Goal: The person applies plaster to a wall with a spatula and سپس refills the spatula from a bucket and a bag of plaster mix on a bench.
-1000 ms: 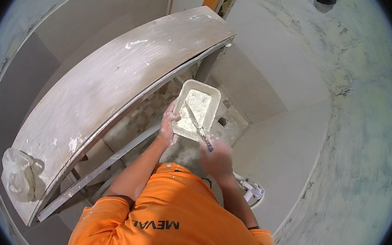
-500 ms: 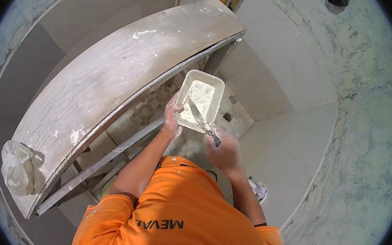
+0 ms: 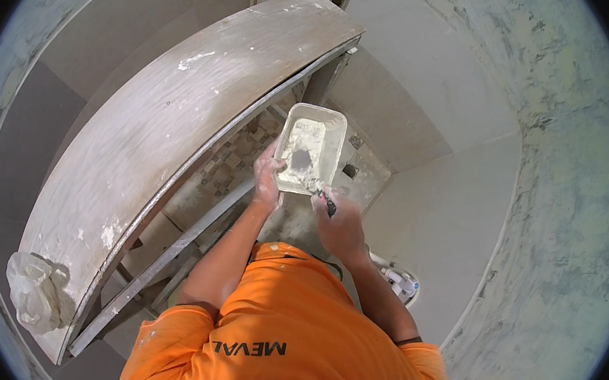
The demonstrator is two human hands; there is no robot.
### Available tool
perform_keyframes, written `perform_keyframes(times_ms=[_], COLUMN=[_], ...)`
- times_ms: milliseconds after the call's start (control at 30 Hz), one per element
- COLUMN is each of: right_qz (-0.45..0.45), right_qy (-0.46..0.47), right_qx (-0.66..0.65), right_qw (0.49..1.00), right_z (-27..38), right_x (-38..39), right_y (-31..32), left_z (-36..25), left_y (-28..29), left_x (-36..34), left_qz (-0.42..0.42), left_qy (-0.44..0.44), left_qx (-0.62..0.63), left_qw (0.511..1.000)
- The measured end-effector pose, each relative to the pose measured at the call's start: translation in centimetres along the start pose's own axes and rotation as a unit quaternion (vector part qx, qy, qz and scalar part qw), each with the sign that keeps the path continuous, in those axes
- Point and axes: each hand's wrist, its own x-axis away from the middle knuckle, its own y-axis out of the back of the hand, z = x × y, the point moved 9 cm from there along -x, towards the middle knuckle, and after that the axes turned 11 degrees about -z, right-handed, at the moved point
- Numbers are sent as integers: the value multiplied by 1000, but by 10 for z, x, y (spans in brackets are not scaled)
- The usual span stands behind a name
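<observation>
Holding the pale tray [image 3: 334, 148] in the air with the left hand [image 3: 267, 181], in front of the orange shirt [image 3: 282, 282] and to the right of the worktop [image 3: 173, 120]. Fingers on that side wrapped about the tray's near left wall, keeping it close to level. Gripping the dark-handled tool [image 3: 330, 207] with the right hand [image 3: 339, 225], fingers closed round the handle, right by the tray's near right corner.

Seen half a second ago: a long straight blade, slanting across the powder [image 3: 309, 134]. No longer readable as that line now. Showing instead, on the powder: a dark rounded patch [image 3: 300, 160]; impossible to tell whether from the blade's turned face, a shadow or something wet. Showing too, just beyond the handle: a pale clump [image 3: 314, 184], apparently clinging to the tool.

Judging from this, probably turning the blade over and gathering material rather than merely drawing through it; likely in the middle of working the powder, with the bulk of it lying in the tray. Too small to tell: dry or damp.

Unmoved on the worktop, at the near end: a crumpled plastic bag [image 3: 33, 293]. Beside the right forearm, well below the tray: a white fitting [image 3: 401, 282].
</observation>
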Motion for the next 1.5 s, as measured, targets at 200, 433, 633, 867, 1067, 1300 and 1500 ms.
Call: perform_keyframes(times_ms=[200,433,633,867,1067,1300,1500], right_qz=[131,24,60,76,-14,40,-34], right_qy=[-12,49,19,-61,-50,59,92], right_qx=[90,115,109,-33,-21,58,165], right_qw=[987,992,992,995,998,996,981], right_z=[-8,26,-5,-8,3,2,45], right_x=[-5,-45,1,-26,-17,-9,-4], right_y=[1,51,0,0,-21,-8,24], left_z=[12,10,-3,-8,-6,21,18], left_y=[16,29,21,14,13,36,9], left_x=[-7,-14,-9,-4,-3,-22,-18], left_qz=[-25,-20,-36,-14,-49,-70,-37], left_qy=[25,38,57,89,82,120,96], left_qx=[9,-12,57,43,1,23,-18], left_qw=[999,999,996,995,995,990,995])
